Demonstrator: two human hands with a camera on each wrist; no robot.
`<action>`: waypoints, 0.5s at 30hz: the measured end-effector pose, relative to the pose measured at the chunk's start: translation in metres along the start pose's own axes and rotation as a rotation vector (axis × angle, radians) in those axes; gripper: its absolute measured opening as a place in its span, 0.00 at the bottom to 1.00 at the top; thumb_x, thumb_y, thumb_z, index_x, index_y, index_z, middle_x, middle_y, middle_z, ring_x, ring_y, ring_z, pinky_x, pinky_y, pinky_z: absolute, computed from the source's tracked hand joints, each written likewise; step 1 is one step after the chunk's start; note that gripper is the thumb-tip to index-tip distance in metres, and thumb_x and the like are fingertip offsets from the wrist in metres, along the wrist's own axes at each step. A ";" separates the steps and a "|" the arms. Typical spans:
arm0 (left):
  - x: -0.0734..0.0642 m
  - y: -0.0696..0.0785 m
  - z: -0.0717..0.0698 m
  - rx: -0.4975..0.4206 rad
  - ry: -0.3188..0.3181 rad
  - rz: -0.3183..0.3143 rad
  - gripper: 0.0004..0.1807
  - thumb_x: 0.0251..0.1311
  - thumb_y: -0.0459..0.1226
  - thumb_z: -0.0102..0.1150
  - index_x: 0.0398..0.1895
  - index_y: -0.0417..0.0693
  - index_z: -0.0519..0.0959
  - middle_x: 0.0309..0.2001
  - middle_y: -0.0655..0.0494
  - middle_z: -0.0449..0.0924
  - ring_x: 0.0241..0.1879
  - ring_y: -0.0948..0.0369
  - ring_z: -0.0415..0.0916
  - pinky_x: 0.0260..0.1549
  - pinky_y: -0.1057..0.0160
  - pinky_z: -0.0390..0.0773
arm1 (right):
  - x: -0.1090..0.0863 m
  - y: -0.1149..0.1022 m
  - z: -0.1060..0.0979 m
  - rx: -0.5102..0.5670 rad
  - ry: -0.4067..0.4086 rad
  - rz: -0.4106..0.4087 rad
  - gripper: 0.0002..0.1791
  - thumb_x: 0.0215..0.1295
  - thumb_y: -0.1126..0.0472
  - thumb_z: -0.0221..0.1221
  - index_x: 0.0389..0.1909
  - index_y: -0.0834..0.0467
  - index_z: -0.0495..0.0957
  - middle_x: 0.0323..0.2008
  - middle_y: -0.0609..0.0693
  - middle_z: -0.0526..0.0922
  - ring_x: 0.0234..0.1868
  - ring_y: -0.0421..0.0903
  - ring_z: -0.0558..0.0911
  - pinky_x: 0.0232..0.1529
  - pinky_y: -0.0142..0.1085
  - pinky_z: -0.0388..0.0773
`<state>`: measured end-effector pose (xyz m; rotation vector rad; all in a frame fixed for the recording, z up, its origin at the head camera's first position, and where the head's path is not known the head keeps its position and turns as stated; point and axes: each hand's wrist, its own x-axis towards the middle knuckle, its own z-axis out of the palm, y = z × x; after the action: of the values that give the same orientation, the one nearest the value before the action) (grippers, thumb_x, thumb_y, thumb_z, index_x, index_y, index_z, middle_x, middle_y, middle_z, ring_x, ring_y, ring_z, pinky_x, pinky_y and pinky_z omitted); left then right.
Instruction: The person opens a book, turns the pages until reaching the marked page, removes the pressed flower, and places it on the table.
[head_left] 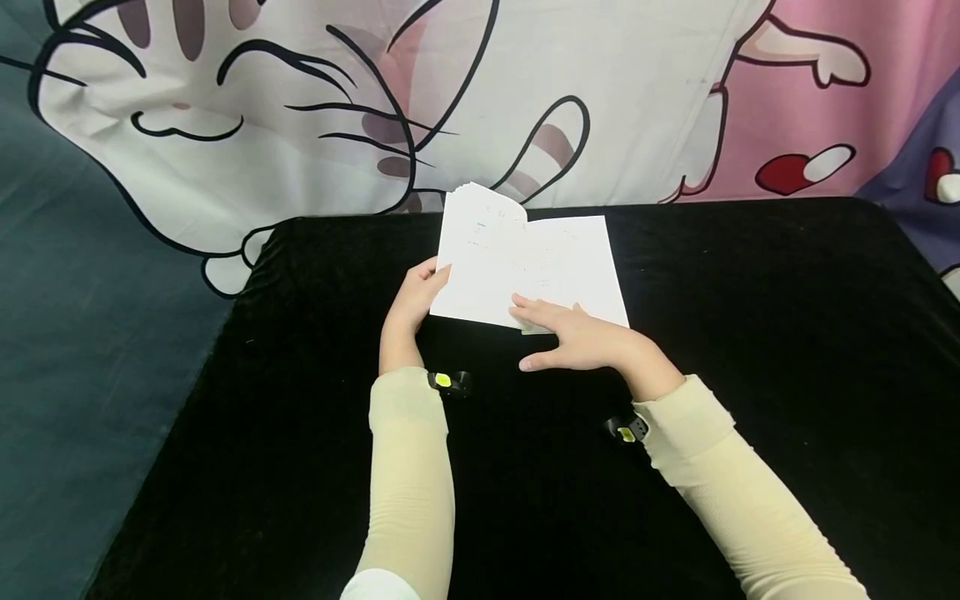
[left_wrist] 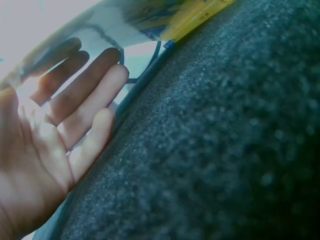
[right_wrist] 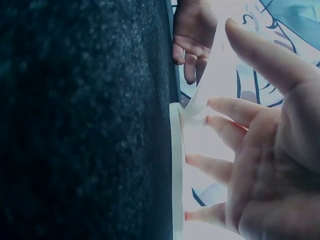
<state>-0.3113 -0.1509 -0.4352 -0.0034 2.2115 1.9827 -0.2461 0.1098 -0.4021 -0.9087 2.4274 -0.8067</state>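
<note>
An open book [head_left: 570,258] with white, sparsely printed pages lies at the back of the black-covered table. Its left side is raised off the cloth, and the glossy outside of its cover [left_wrist: 150,20] shows in the left wrist view. My left hand [head_left: 412,302] holds that raised side at its left edge, thumb over the page and long fingers [left_wrist: 82,102] behind the cover. With fingers spread, my right hand [head_left: 581,335] rests its fingertips [right_wrist: 212,167] on the lower part of the pages near the fold. Its thumb points left, off the book.
Black plush cloth [head_left: 750,467] covers the table. Behind the far edge hangs a curtain [head_left: 637,100] with cartoon cat drawings. A small black device with a yellow-green mark sits at each wrist, the left device [head_left: 450,382] and the right device [head_left: 627,430].
</note>
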 end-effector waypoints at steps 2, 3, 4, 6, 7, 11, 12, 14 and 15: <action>0.000 0.000 0.000 0.012 0.006 -0.007 0.21 0.64 0.48 0.52 0.50 0.42 0.76 0.31 0.55 0.80 0.27 0.62 0.76 0.27 0.65 0.75 | 0.000 0.000 0.001 -0.011 0.002 0.004 0.45 0.58 0.39 0.58 0.71 0.53 0.53 0.72 0.44 0.44 0.71 0.49 0.44 0.60 0.65 0.33; 0.000 0.000 0.000 0.019 0.005 -0.006 0.22 0.64 0.50 0.52 0.50 0.42 0.76 0.32 0.54 0.80 0.28 0.62 0.75 0.28 0.65 0.75 | 0.000 0.000 0.001 -0.016 0.003 0.006 0.44 0.58 0.39 0.58 0.71 0.53 0.53 0.72 0.44 0.44 0.71 0.49 0.45 0.60 0.65 0.33; 0.000 0.000 0.000 0.027 0.005 -0.004 0.23 0.64 0.52 0.51 0.49 0.42 0.77 0.32 0.54 0.79 0.29 0.61 0.75 0.29 0.64 0.75 | 0.001 0.000 0.001 -0.021 0.003 0.009 0.44 0.58 0.40 0.58 0.71 0.53 0.53 0.72 0.44 0.44 0.71 0.49 0.45 0.60 0.65 0.33; 0.000 -0.001 0.000 0.044 0.005 0.008 0.24 0.63 0.53 0.51 0.48 0.42 0.77 0.33 0.53 0.79 0.31 0.60 0.74 0.32 0.63 0.75 | 0.001 -0.001 0.002 -0.036 0.006 0.014 0.44 0.58 0.40 0.59 0.71 0.53 0.54 0.72 0.44 0.45 0.71 0.48 0.45 0.60 0.65 0.34; 0.000 -0.001 0.000 0.058 0.002 0.019 0.24 0.63 0.53 0.51 0.47 0.41 0.77 0.35 0.53 0.78 0.33 0.60 0.73 0.33 0.63 0.74 | 0.001 -0.001 0.002 -0.043 0.006 0.017 0.43 0.58 0.41 0.59 0.71 0.52 0.54 0.72 0.44 0.45 0.71 0.48 0.45 0.60 0.65 0.34; 0.000 -0.001 0.000 0.073 0.000 0.025 0.22 0.61 0.49 0.56 0.48 0.42 0.77 0.39 0.50 0.79 0.36 0.59 0.74 0.36 0.61 0.75 | 0.002 -0.001 0.002 -0.072 0.009 0.018 0.43 0.58 0.41 0.58 0.71 0.52 0.54 0.72 0.43 0.45 0.71 0.48 0.46 0.60 0.65 0.35; 0.000 -0.002 0.000 0.076 -0.001 0.021 0.21 0.60 0.48 0.57 0.49 0.43 0.77 0.39 0.50 0.79 0.36 0.59 0.75 0.36 0.61 0.75 | 0.002 0.000 0.002 -0.083 0.010 0.015 0.42 0.59 0.41 0.58 0.70 0.52 0.54 0.72 0.43 0.45 0.71 0.49 0.47 0.61 0.65 0.37; 0.000 -0.002 0.000 0.075 -0.005 0.005 0.21 0.60 0.46 0.59 0.51 0.44 0.77 0.40 0.49 0.80 0.35 0.58 0.76 0.34 0.61 0.76 | 0.001 0.003 -0.001 -0.095 0.016 0.009 0.41 0.59 0.41 0.58 0.70 0.52 0.55 0.72 0.44 0.47 0.70 0.49 0.49 0.62 0.61 0.41; 0.001 -0.002 0.000 0.075 -0.007 -0.001 0.20 0.60 0.45 0.58 0.52 0.44 0.77 0.40 0.48 0.80 0.35 0.58 0.77 0.34 0.61 0.77 | 0.000 0.006 -0.002 -0.094 0.025 0.008 0.41 0.60 0.41 0.57 0.70 0.53 0.56 0.71 0.46 0.49 0.70 0.50 0.50 0.63 0.59 0.44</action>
<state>-0.3117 -0.1515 -0.4375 0.0117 2.2799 1.8948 -0.2503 0.1144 -0.4046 -0.9285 2.5070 -0.7101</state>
